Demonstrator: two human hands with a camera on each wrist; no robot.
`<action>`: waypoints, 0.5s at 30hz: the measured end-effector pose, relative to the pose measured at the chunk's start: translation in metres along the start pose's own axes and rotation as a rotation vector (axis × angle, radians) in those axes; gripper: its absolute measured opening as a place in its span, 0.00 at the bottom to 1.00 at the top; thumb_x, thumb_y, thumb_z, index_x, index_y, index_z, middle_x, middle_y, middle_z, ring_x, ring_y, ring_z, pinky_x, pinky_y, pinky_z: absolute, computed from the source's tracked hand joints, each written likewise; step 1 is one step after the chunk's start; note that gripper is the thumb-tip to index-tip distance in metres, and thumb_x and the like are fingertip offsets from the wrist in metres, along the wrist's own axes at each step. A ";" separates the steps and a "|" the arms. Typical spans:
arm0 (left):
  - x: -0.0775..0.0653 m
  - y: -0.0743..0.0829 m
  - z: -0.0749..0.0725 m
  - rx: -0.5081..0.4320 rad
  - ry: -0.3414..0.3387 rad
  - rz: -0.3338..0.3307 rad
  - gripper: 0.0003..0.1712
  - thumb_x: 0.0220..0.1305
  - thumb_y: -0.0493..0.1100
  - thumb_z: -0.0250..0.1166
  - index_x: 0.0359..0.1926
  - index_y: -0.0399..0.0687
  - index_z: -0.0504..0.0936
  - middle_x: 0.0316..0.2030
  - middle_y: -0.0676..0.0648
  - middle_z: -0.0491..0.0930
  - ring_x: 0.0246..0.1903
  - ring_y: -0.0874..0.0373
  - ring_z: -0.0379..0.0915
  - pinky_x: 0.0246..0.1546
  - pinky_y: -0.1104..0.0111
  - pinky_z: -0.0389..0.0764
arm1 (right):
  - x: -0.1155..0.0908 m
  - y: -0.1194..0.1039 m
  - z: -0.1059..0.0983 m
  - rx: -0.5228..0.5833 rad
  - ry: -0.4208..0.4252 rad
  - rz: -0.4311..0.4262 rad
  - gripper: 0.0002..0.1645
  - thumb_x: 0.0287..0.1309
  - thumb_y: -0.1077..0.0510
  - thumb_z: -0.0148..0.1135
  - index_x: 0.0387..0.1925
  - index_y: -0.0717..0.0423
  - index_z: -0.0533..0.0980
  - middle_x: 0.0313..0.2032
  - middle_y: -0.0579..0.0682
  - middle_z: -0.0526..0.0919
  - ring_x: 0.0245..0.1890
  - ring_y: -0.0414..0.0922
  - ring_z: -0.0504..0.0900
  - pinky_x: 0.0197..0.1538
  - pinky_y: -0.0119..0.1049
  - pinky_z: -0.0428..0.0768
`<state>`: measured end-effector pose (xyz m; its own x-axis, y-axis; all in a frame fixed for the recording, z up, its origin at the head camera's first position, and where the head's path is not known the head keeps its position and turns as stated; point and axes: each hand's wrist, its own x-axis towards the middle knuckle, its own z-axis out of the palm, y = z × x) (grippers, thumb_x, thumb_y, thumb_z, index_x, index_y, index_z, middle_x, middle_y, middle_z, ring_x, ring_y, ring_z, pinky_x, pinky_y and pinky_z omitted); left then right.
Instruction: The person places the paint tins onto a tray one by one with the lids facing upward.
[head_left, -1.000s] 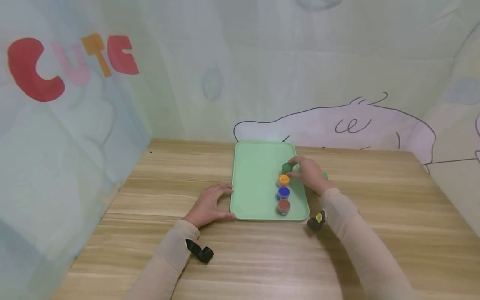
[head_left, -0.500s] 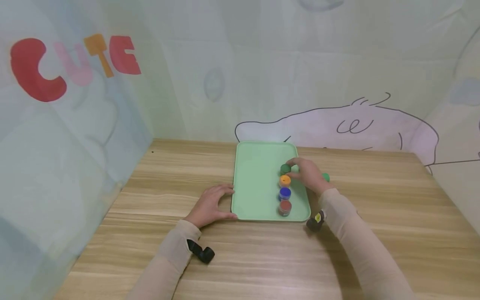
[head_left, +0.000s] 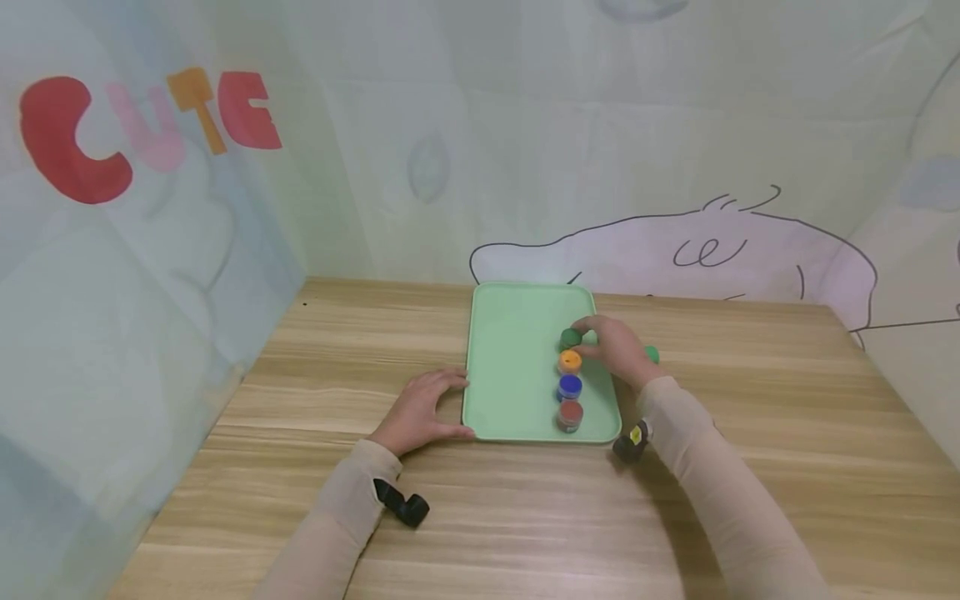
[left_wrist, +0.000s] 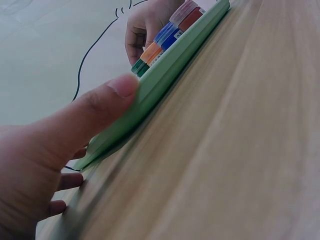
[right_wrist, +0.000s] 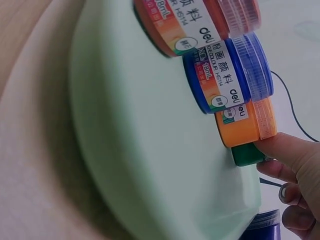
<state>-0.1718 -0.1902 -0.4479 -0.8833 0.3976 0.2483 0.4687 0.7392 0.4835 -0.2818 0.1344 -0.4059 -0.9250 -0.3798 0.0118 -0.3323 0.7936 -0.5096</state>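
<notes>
A light green tray (head_left: 513,358) lies on the wooden table, with a row of small paint jars along its right side. From near to far they are a reddish-brown jar (head_left: 570,416), a blue jar (head_left: 569,388), an orange jar (head_left: 570,362) and a dark green jar (head_left: 571,338). My right hand (head_left: 617,350) pinches the dark green jar between thumb and fingers; the jar stands on the tray behind the orange one (right_wrist: 240,125). At the tray's left edge rests my left hand (head_left: 420,412), thumb (left_wrist: 107,102) against the rim and fingers spread.
A bright green lid (head_left: 652,355) shows beyond my right wrist, partly hidden. Outside the tray, a dark blue-purple jar (right_wrist: 264,227) appears at the bottom of the right wrist view. A printed cloth backdrop (head_left: 375,167) stands behind the table.
The dark green jar has shifted very slightly left with my right hand since the first frame, now in line with the others. The left hand has stayed in place.
</notes>
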 end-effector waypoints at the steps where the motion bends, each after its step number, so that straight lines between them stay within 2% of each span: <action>1: 0.000 0.000 0.000 0.000 0.001 0.001 0.44 0.40 0.60 0.78 0.58 0.45 0.76 0.62 0.44 0.74 0.65 0.45 0.66 0.65 0.47 0.65 | 0.000 0.000 0.000 -0.001 -0.001 0.001 0.26 0.58 0.55 0.66 0.57 0.60 0.74 0.54 0.58 0.80 0.61 0.57 0.74 0.66 0.53 0.70; 15: 0.000 0.000 0.001 -0.011 -0.006 -0.014 0.44 0.40 0.61 0.77 0.58 0.45 0.76 0.63 0.45 0.73 0.65 0.45 0.65 0.66 0.47 0.64 | -0.001 0.003 -0.005 -0.035 0.009 -0.024 0.27 0.57 0.52 0.67 0.57 0.59 0.75 0.53 0.58 0.82 0.58 0.57 0.77 0.64 0.54 0.73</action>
<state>-0.1714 -0.1897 -0.4482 -0.8897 0.3904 0.2368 0.4562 0.7387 0.4962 -0.2830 0.1390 -0.4032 -0.9182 -0.3950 0.0311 -0.3606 0.8007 -0.4784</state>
